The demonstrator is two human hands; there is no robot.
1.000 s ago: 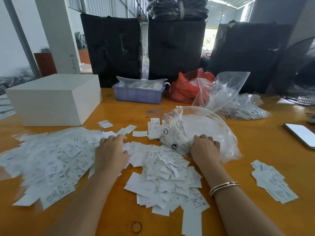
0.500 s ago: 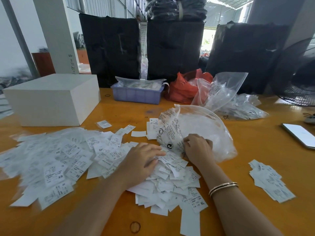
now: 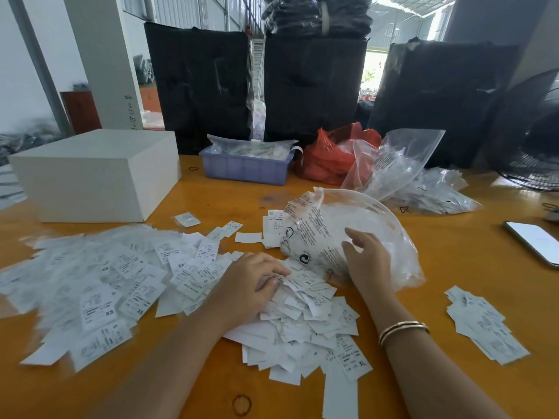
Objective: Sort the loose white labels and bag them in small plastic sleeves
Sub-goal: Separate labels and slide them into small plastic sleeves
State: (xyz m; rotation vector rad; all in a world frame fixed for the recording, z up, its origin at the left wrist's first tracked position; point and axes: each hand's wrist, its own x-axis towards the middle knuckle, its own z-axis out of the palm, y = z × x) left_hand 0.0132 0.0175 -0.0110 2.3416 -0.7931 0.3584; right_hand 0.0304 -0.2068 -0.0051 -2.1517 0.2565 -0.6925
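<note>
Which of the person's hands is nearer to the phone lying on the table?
The right hand. It rests against the clear plastic bag, with the phone off to its right; the left hand lies on the labels, farther away.

A single wide-angle view looks from the person's head, forward and down across the bench (image 3: 453, 261). It sits close above both forearms, which enter from the bottom edge, and faces the dark wrapped bundles (image 3: 314, 86) along the far side.
</note>
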